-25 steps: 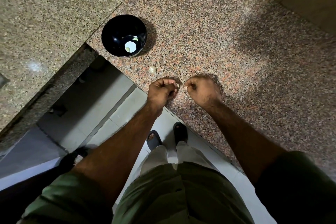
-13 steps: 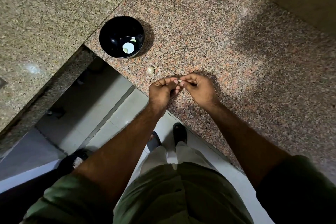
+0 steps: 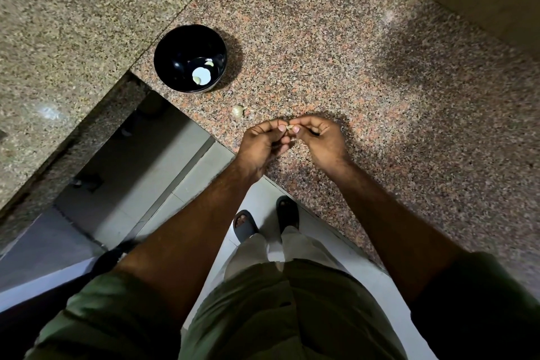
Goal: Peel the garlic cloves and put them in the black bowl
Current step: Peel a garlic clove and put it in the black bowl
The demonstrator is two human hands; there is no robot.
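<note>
Speckled granite counter [image 3: 336,47] filled the scene. At far left on it sat the black bowl [image 3: 175,47] holding pale peeled pieces [image 3: 201,75]. Nearer, an unpeeled clove [image 3: 237,111] lay loose. Right of that, the left hand [image 3: 263,145] and right hand [image 3: 321,142] met, fingertips pinching a small garlic clove [image 3: 289,127] between them.
</note>
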